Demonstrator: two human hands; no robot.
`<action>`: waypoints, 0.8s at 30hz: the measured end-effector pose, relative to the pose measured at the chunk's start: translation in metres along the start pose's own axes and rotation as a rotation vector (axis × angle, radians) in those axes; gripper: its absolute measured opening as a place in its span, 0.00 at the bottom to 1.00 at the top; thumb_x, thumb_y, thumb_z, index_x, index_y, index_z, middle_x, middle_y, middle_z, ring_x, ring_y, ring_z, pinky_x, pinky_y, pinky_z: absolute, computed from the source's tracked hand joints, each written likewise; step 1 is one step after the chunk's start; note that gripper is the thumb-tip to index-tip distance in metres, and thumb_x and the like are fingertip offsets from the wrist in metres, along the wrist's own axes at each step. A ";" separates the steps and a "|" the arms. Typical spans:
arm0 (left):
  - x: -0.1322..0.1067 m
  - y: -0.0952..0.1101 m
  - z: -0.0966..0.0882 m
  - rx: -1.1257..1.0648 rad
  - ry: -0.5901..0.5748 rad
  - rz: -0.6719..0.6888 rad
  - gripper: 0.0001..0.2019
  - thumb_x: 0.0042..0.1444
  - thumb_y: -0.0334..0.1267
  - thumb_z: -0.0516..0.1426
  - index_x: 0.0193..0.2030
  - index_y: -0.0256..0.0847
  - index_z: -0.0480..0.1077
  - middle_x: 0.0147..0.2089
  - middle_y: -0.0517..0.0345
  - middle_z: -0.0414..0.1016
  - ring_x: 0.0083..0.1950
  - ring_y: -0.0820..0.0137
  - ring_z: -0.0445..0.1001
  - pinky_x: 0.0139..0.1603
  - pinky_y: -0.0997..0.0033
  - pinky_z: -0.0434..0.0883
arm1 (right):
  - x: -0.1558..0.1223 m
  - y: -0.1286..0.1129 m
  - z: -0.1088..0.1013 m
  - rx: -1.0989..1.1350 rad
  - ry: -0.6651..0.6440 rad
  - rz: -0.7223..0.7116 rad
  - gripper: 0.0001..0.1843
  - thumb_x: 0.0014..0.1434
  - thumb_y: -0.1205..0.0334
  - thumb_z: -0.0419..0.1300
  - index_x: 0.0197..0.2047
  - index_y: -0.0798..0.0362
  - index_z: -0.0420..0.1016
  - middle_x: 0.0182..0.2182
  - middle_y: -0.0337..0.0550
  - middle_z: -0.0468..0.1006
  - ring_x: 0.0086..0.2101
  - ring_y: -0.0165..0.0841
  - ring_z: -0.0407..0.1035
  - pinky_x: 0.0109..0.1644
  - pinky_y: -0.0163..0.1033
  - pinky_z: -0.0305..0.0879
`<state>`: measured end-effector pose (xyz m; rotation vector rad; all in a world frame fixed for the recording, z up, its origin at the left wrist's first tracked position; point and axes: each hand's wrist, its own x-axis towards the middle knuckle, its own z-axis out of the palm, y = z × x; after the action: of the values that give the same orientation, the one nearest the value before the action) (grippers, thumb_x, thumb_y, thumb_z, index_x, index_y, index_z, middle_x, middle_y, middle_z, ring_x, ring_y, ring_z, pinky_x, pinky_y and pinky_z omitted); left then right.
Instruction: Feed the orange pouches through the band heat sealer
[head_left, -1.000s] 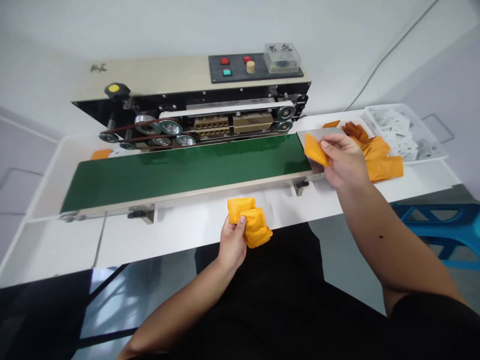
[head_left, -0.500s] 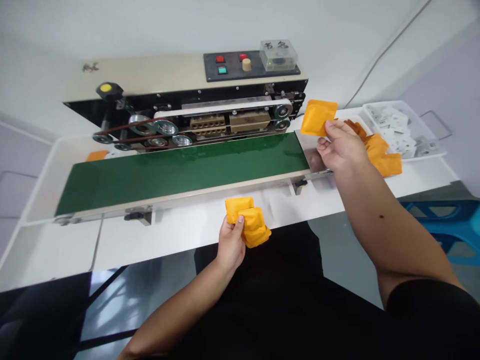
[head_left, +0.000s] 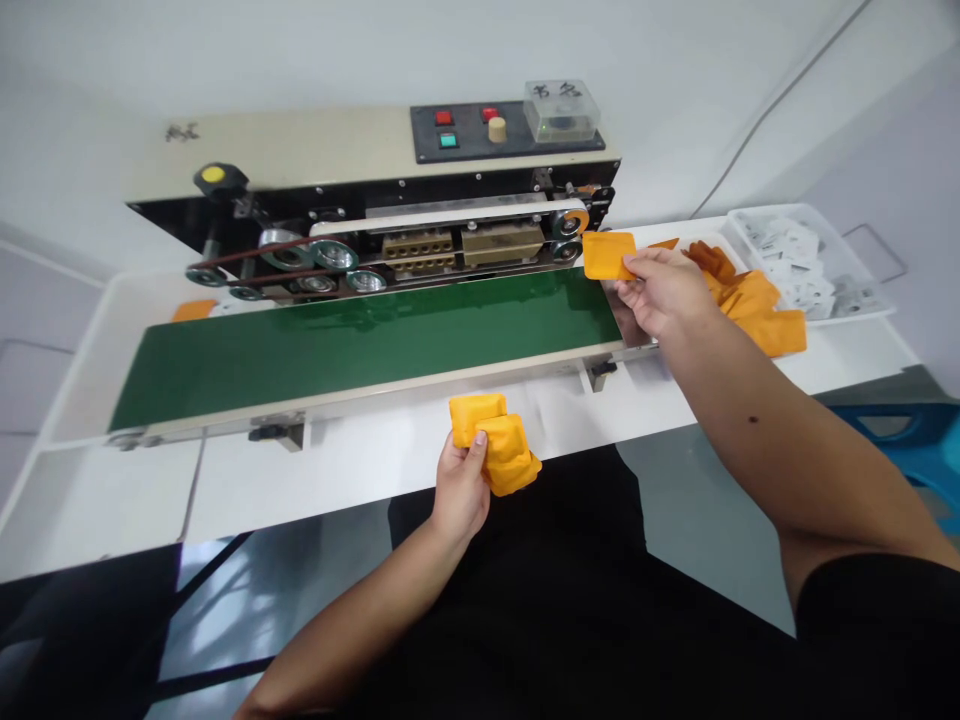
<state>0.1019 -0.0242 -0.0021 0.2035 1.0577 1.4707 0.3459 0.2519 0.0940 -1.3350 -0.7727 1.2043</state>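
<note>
Between the thumb and fingers of my right hand [head_left: 664,290] is one small orange pouch [head_left: 607,256], held by its right edge. It hovers over the right end of the green conveyor belt [head_left: 375,335], close to the rollers [head_left: 568,236] of the band sealing machine [head_left: 300,150]. My left hand [head_left: 463,480] is closed on a small fanned stack of orange pouches [head_left: 504,450], in front of the belt's near edge. How many pouches are in that stack cannot be made out.
Right of the belt lies a pile of orange pouches [head_left: 757,305]. Behind it stands a clear tray [head_left: 847,300] of white packets. A white bin [head_left: 82,380] at the left end holds an orange pouch [head_left: 193,310]. A blue stool [head_left: 885,420] is at the far right.
My right hand has moved left and slightly down, bringing its pouch from beside the machine to the roller end and tilting it flatter. My left hand stays in place.
</note>
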 end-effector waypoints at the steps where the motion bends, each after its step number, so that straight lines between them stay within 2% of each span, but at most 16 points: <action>1: 0.000 0.000 0.000 0.000 -0.003 -0.001 0.24 0.57 0.50 0.76 0.55 0.43 0.78 0.53 0.51 0.86 0.51 0.60 0.87 0.59 0.55 0.81 | 0.001 0.001 0.000 -0.007 -0.002 -0.004 0.14 0.61 0.73 0.70 0.33 0.50 0.70 0.28 0.36 0.76 0.26 0.27 0.76 0.30 0.31 0.78; 6: 0.001 0.000 0.002 0.001 -0.011 -0.002 0.24 0.57 0.50 0.76 0.54 0.43 0.78 0.53 0.51 0.87 0.52 0.59 0.87 0.61 0.54 0.81 | 0.002 -0.001 0.009 -0.044 0.007 0.033 0.13 0.62 0.74 0.69 0.34 0.50 0.70 0.28 0.37 0.77 0.26 0.29 0.76 0.30 0.34 0.80; 10: 0.002 -0.001 0.002 -0.001 -0.001 -0.009 0.24 0.56 0.50 0.76 0.54 0.42 0.78 0.53 0.51 0.87 0.52 0.59 0.86 0.61 0.55 0.81 | -0.001 -0.007 0.017 -0.047 0.014 0.076 0.13 0.64 0.75 0.66 0.33 0.51 0.70 0.29 0.39 0.78 0.25 0.27 0.75 0.30 0.32 0.79; 16: 0.001 0.001 0.003 -0.012 -0.003 -0.017 0.23 0.57 0.48 0.76 0.53 0.42 0.78 0.52 0.52 0.87 0.52 0.59 0.86 0.62 0.54 0.80 | -0.006 -0.008 0.024 -0.055 -0.079 0.100 0.13 0.61 0.73 0.71 0.34 0.50 0.72 0.27 0.37 0.77 0.23 0.26 0.73 0.27 0.31 0.78; 20: 0.000 0.003 0.004 -0.016 -0.005 -0.016 0.23 0.57 0.49 0.76 0.53 0.42 0.78 0.51 0.52 0.87 0.51 0.58 0.87 0.62 0.53 0.80 | -0.021 -0.013 0.030 -0.052 -0.110 0.127 0.12 0.65 0.73 0.69 0.34 0.51 0.72 0.30 0.39 0.80 0.24 0.27 0.77 0.28 0.31 0.80; 24: 0.001 0.002 0.003 -0.013 0.009 -0.016 0.24 0.56 0.49 0.77 0.53 0.42 0.78 0.50 0.52 0.87 0.50 0.60 0.86 0.61 0.54 0.80 | -0.046 -0.020 0.032 -0.058 -0.148 0.186 0.10 0.68 0.74 0.66 0.36 0.52 0.74 0.31 0.40 0.79 0.29 0.31 0.83 0.27 0.28 0.77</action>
<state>0.1024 -0.0220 0.0005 0.1789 1.0546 1.4654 0.3073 0.2212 0.1280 -1.4011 -0.8062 1.4504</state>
